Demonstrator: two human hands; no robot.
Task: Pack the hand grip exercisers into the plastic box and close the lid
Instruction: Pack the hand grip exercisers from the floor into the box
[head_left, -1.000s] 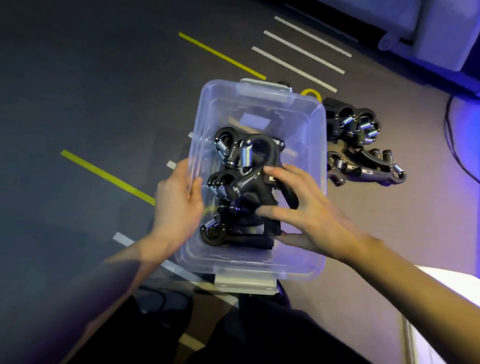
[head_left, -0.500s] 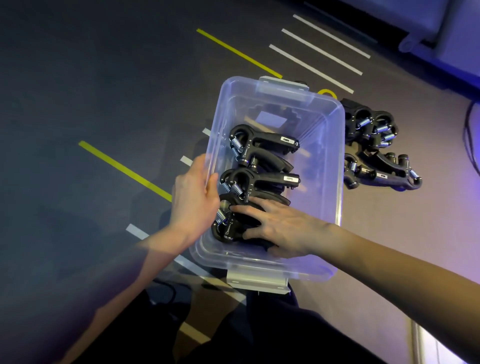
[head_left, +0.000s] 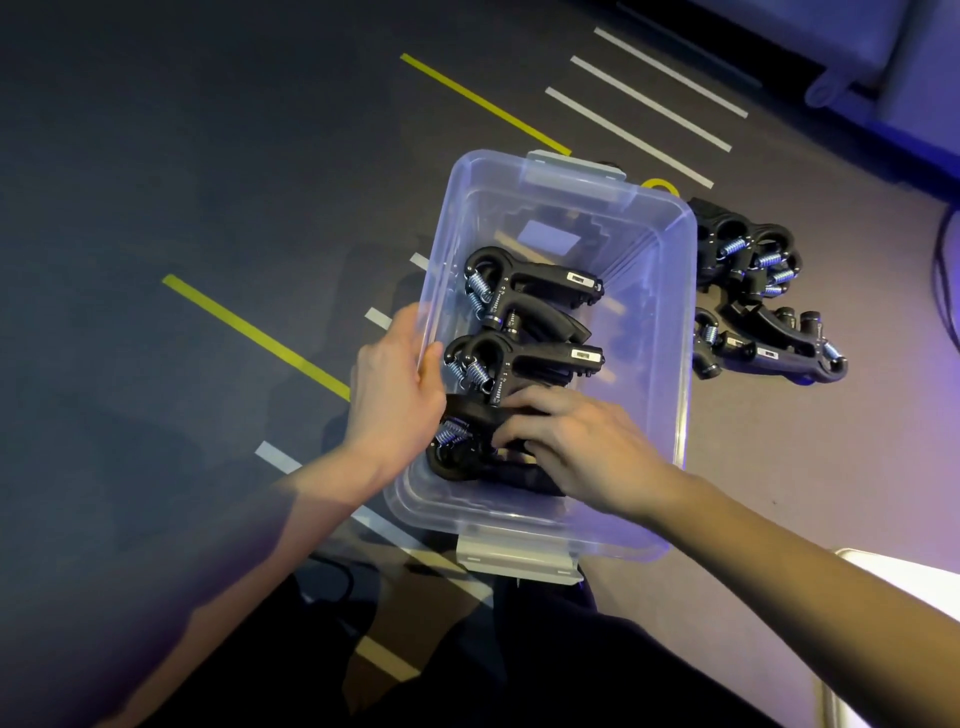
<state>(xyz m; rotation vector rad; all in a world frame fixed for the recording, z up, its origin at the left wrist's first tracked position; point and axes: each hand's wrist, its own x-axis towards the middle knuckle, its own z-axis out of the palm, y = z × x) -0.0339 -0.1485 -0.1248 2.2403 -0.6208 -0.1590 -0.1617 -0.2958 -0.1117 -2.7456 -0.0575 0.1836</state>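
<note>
A clear plastic box (head_left: 675, 332) stands open on the floor in front of me. Three black hand grip exercisers with steel springs lie side by side in it: one at the far end (head_left: 530, 291), one in the middle (head_left: 524, 358), one nearest me (head_left: 462, 457). My left hand (head_left: 397, 400) grips the box's left rim, thumb inside. My right hand (head_left: 576, 447) is inside the box, fingers curled on the nearest exerciser. More exercisers (head_left: 753, 306) lie in a pile on the floor right of the box.
Grey latches sit at the box's near end (head_left: 519, 561) and far end (head_left: 576, 169). Yellow and white tape lines mark the floor. A bright white object (head_left: 904, 577) is at the lower right. A cable (head_left: 943, 291) runs along the right edge. No lid is in view.
My right hand has gone from above the middle of the box down to its near end and settled on the nearest exerciser. The three exercisers now lie in a neat row. Left hand stays on the rim.
</note>
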